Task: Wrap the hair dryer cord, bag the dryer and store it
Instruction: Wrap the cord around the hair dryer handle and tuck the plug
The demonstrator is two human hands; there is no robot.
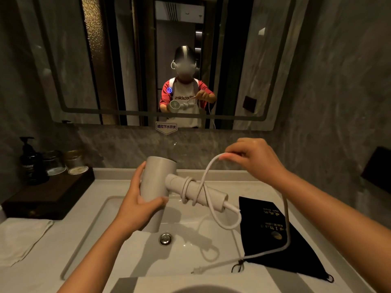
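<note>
A pale grey hair dryer [157, 178] hangs above the sink, its handle pointing right. My left hand [138, 199] grips the barrel from the left and below. Two or three turns of the white cord [211, 172] circle the handle. My right hand [251, 159] pinches the cord up high, right of the handle. From there the cord drops in a long loop down my right forearm to the plug [197, 270] at the sink's front edge. A black drawstring bag [275, 235] with gold print lies flat on the counter to the right.
A white sink basin [186, 218] with a chrome drain [165, 238] lies below the dryer. At the left, a dark wooden tray [48, 193] holds a pump bottle [31, 161] and glass jars. A folded white towel [19, 237] lies front left. A wall mirror [169, 60] stands behind.
</note>
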